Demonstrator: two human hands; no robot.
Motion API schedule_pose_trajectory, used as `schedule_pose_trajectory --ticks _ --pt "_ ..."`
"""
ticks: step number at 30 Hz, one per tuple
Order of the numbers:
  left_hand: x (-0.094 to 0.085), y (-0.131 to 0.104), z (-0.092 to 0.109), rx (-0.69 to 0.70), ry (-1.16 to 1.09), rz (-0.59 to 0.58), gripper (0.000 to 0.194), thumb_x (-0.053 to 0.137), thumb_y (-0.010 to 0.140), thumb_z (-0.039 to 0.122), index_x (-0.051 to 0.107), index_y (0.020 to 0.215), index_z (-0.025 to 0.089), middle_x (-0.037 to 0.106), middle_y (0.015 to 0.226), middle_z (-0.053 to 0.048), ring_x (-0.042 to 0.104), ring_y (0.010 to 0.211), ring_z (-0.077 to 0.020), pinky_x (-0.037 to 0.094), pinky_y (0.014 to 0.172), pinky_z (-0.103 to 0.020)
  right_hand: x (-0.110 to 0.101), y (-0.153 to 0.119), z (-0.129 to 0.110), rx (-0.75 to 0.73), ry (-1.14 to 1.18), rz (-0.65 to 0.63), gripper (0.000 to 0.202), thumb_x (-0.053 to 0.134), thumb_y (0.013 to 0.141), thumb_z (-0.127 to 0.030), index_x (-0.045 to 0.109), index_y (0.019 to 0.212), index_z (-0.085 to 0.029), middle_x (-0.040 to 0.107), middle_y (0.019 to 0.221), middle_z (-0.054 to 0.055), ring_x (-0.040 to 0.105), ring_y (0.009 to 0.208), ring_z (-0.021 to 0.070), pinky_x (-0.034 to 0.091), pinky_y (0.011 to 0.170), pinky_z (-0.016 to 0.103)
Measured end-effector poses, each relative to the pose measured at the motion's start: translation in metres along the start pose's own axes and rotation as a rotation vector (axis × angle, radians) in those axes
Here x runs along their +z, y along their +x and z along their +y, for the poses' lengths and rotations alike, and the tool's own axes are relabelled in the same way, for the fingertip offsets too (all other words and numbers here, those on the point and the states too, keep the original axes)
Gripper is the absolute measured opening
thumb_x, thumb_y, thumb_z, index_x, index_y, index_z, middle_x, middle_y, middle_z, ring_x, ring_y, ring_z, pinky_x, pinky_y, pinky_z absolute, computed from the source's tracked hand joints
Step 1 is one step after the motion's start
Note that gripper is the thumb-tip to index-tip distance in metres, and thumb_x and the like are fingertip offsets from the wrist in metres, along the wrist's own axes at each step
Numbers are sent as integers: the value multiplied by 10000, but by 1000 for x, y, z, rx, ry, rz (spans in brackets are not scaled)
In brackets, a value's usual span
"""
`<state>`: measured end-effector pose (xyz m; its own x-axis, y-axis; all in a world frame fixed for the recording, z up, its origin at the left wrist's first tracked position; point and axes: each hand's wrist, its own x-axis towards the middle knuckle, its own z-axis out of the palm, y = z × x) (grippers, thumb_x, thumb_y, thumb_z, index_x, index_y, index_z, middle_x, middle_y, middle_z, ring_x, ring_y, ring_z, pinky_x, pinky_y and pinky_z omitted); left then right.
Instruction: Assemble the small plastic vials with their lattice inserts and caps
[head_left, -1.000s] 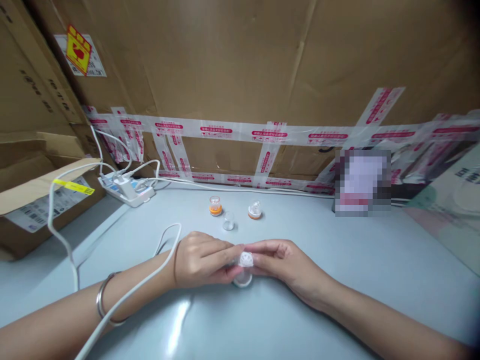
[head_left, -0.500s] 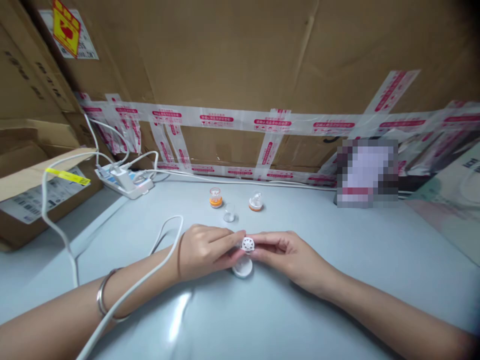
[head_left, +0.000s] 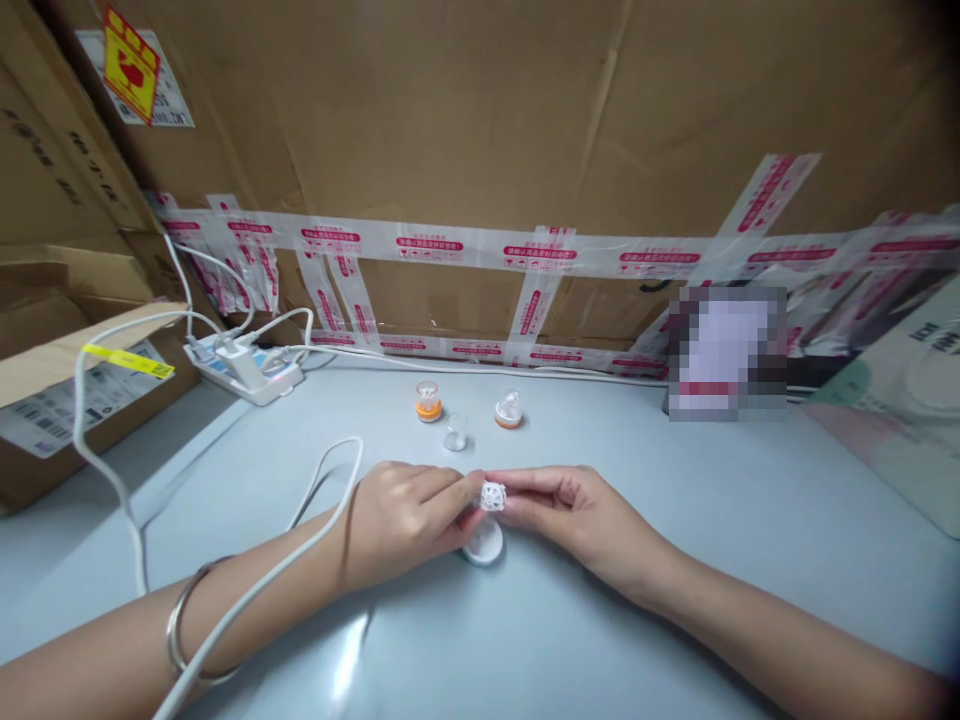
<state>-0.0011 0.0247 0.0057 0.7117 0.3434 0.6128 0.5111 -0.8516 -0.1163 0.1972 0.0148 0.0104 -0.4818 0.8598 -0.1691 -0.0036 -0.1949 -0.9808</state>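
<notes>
A small white round piece with a slotted, cage-like face (head_left: 493, 496) is pinched between my two hands, just above the table. My left hand (head_left: 412, 508) grips it from the left with thumb and fingers closed. From the right, the fingertips of my right hand (head_left: 566, 508) close on its other side. Directly below it a shallow white round cap (head_left: 484, 542) lies on the table, partly covered by my left fingers. Farther back stand a clear little cup (head_left: 455, 434), an orange-based clear container (head_left: 428, 402) and a white-and-orange one with a clear dome (head_left: 508, 410).
A white cable (head_left: 262, 590) crosses over my left forearm. At the back left are a power strip (head_left: 255, 385) with plugs and an open cardboard box (head_left: 82, 400). A large taped carton (head_left: 450, 120) walls off the back. A blurred-out phone-like object (head_left: 712, 350) stands right.
The white slotted piece has tilted slightly between my fingers. Both hands keep their hold, and the whole view has shifted a little.
</notes>
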Motion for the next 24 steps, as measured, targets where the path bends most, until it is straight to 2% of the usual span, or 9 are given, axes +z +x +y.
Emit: schedule_pose_trajectory --ticks 5,9,12,18,24 --pt "1 0 4 -11 58 -9 175 419 895 181 577 933 115 667 642 -20 646 537 -123 514 481 -205 2 -1 2 58 85 -17 380 671 741 -319 638 1104 -212 703 1007 47 637 962 185 423 964 359" --pt "5 -1 9 -19 58 -43 187 438 895 198 564 984 93 664 661 -31 641 538 -135 519 475 -227 4 -1 7 34 38 91 360 727 675 -312 684 1013 -196 722 919 42 646 919 195 476 885 330" --pt "5 -1 12 -47 35 -11 185 470 880 209 567 994 102 665 680 -23 644 553 -130 520 489 -222 6 -1 8 17 6 168 312 721 671 -343 697 926 -165 721 848 47 655 865 195 496 834 323" --pt "6 -2 12 -129 -79 99 143 520 864 224 577 967 145 693 838 -28 657 682 -109 519 594 -188 12 -6 1 -29 -16 265 359 725 657 -364 531 911 -202 657 741 -10 636 722 143 501 714 280" --pt "6 -2 16 -143 -142 105 106 533 860 182 589 939 139 688 764 -21 627 612 -112 483 534 -202 15 -9 1 -111 -87 211 280 668 730 -329 448 863 -217 627 769 -17 607 745 121 471 710 246"
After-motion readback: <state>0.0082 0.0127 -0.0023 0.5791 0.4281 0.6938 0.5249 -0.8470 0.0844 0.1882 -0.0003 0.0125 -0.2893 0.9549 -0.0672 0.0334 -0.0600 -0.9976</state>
